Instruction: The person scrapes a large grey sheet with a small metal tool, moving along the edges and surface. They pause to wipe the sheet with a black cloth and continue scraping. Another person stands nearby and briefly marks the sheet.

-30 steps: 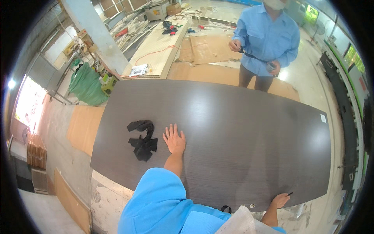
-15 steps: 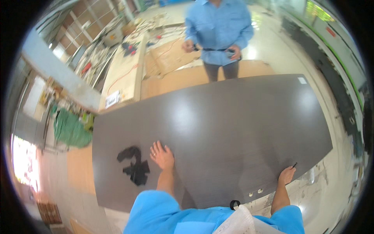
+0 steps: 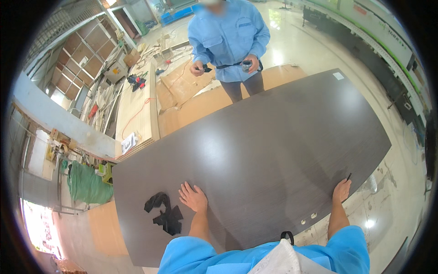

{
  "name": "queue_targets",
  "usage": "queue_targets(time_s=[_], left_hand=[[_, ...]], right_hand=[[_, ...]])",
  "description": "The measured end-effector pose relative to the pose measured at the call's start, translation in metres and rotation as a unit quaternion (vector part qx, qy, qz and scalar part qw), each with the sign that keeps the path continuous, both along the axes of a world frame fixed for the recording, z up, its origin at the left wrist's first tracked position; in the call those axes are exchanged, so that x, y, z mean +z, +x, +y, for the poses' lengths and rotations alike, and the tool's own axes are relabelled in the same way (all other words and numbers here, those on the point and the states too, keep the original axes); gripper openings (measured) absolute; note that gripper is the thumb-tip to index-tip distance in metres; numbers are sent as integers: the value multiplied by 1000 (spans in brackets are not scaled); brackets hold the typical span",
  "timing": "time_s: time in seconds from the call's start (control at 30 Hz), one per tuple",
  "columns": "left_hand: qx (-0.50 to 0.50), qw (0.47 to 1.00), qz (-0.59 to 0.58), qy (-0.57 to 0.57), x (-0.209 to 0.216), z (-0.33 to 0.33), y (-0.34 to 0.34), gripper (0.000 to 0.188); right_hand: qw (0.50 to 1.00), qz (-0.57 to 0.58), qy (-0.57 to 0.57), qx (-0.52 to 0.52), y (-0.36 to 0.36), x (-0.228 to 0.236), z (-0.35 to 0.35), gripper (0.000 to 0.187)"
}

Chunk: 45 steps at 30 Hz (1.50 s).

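A large dark grey-brown panel with a faint grain lies flat in front of me. My left hand rests palm down on it, fingers spread, holding nothing. Beside that hand, to its left, is a crumpled black cloth. At the panel's right near edge, my right hand is closed around a thin black pen-like stick, whose tip pokes out past the fingers. Two small round holes pierce the panel near its front edge, left of my right hand.
Across the panel stands a person in a blue shirt, a small dark cup in one hand and something black in the other. Stacked boards with an orange cord are at the far left. A green sack sits left of the panel.
My view has tilted and turned, so the whole scene sits differently in the picture. Both my hands stay at about the same spots on the panel.
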<state>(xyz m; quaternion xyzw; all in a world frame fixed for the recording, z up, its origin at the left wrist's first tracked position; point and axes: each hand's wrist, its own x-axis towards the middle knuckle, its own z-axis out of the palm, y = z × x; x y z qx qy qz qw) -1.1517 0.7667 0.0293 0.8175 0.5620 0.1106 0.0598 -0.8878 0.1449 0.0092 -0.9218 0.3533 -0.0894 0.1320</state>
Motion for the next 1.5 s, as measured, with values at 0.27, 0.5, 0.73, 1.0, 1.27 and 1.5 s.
queue_targets(time_s=[0.27, 0.5, 0.73, 1.0, 1.27, 1.5], left_hand=[[4, 1000, -9, -20, 4, -1, 1, 59], [-5, 1000, -6, -3, 3, 0, 1, 59], [-1, 1000, -8, -10, 2, 0, -2, 59], [-3, 1000, -5, 1, -4, 3, 0, 58], [18, 999, -14, -29, -2, 4, -4, 59], [8, 1000, -22, -21, 5, 0, 0, 59]], right_hand=[[1000, -21, -3, 12, 0, 8, 7, 37], [999, 0, 36, 11, -2, 5, 2, 39], [1000, 18, 11, 1, -2, 16, 11, 38], [1000, 1, 15, 5, -9, 25, 13, 37], [1000, -22, 5, 17, -4, 10, 7, 36], [999, -30, 1, 18, -4, -9, -7, 35]])
